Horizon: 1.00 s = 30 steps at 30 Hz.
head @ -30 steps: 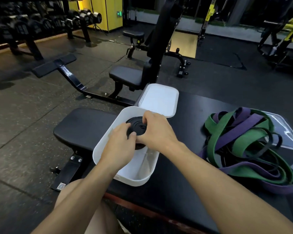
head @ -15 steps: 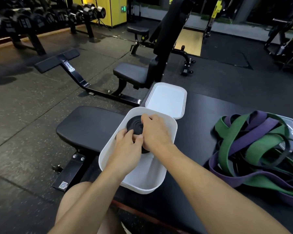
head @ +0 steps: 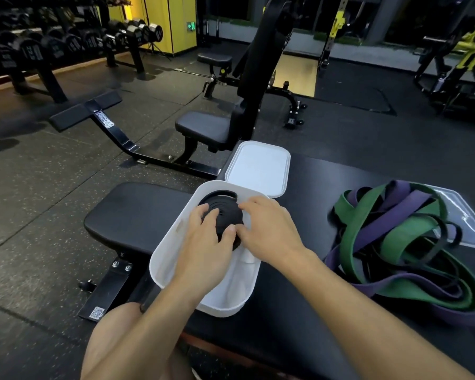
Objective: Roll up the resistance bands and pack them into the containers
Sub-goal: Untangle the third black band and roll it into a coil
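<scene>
Both hands in white container (head: pixel 162 259) at frame centre: left hand (head: pixel 206 242) curls over the rolled black band (head: pixel 225 212) from 7 o'clock, right hand (head: pixel 269 231) holds its edge from 4 o'clock, thumbs touching at the roll's near side. Roll sits in the container's far end, outer turn slightly loose at 12 o'clock; white lid (head: pixel 258 168) lies flat just beyond the container at 1 o'clock. Loose pile of green, purple and black bands (head: pixel 395 242) at 3 o'clock on the black padded top (head: pixel 327 176), partly over a clear plastic piece (head: pixel 466 215).
</scene>
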Tool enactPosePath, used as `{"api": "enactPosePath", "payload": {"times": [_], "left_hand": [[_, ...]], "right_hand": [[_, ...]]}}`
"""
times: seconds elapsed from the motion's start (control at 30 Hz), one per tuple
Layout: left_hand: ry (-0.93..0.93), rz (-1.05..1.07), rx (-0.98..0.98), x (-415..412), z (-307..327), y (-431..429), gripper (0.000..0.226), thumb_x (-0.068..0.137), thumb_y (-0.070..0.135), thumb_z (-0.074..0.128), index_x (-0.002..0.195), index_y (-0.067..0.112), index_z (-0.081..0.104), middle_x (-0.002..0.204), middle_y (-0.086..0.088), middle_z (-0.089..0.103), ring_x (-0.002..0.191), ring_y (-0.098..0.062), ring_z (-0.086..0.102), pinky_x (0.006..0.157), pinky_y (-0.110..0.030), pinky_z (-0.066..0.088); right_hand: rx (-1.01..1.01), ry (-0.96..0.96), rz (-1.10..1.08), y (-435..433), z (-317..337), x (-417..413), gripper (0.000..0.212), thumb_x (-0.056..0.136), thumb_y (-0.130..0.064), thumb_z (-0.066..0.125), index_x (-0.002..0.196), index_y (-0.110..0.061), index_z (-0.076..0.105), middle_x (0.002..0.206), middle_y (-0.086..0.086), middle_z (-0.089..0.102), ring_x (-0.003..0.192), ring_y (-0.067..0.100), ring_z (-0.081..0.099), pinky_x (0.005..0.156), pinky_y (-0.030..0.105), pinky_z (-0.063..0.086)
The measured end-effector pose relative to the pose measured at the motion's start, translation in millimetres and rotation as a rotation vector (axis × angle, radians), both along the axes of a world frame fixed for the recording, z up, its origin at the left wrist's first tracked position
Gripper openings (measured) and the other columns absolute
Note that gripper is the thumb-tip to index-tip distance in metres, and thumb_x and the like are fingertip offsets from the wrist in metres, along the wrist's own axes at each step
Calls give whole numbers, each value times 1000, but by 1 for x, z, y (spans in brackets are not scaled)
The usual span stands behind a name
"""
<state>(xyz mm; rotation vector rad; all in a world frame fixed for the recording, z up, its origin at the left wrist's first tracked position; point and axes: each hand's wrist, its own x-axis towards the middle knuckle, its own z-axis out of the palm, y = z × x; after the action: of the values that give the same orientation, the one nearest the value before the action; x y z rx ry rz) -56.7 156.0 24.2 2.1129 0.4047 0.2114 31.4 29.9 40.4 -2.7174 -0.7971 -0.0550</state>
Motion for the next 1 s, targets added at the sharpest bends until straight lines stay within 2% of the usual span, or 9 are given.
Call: {"api": "enactPosePath", "payload": {"times": [0.07,0.17,0.3,0.47,0.5,0.57,0.67,0.8,1.0], "left_hand": [[-42,-21,-7,0,9,-11,52,107,33,49,157,19,40,163,15,21,147,-3,26,116,-25,29],[-89,-77,41,3,23,-36,48,106,34,53,153,25,46,160,19,29,145,0,30,115,-25,31],[-114,-232,92,9,36,-83,39,103,37,57,142,33,55,148,25,40,133,7,39,105,-18,27],[-123,-437,146,16,36,-152,30,101,36,61,131,30,64,132,22,51,115,12,44,90,0,28],[-125,-466,150,17,34,-165,29,101,35,62,129,29,65,131,21,52,114,11,46,90,0,30],[-117,-515,162,20,31,-190,29,100,37,63,128,30,67,130,21,52,118,5,51,101,-13,37],[-81,-583,182,27,29,-224,31,100,41,61,129,32,66,131,23,50,120,0,54,110,-29,41],[-41,-626,205,43,26,-253,34,104,38,56,135,29,62,138,18,51,122,-4,55,111,-33,43],[98,-652,227,59,10,-264,44,110,35,44,153,24,46,156,5,45,139,-15,48,112,-33,40]], "right_hand": [[39,-6,-40,-26,7,-4,43,98,-36,59,139,-24,59,138,-6,58,126,22,51,107,38,41],[72,-25,-112,-74,17,-8,41,97,-38,62,135,-25,63,136,-6,60,126,20,54,108,39,43],[120,-44,-235,-140,32,-15,34,94,-42,67,125,-28,68,125,-10,65,119,14,57,101,34,46],[103,-59,-357,-217,38,-28,22,91,-43,70,107,-29,73,106,-11,68,104,15,63,91,36,50],[96,-60,-382,-232,38,-30,20,90,-42,71,105,-29,73,104,-11,68,102,14,63,89,36,50],[92,-61,-433,-260,39,-33,16,90,-38,72,103,-29,74,103,-10,68,101,15,63,87,36,51],[60,-32,-491,-296,42,-31,17,94,-31,68,109,-28,74,109,-10,68,105,16,63,88,37,52],[34,58,-524,-326,39,-22,27,98,-22,62,122,-31,70,116,-6,72,111,21,64,91,40,53],[-124,273,-452,-325,19,-7,65,100,-13,48,159,-35,30,139,8,60,127,32,54,101,42,48]]}}
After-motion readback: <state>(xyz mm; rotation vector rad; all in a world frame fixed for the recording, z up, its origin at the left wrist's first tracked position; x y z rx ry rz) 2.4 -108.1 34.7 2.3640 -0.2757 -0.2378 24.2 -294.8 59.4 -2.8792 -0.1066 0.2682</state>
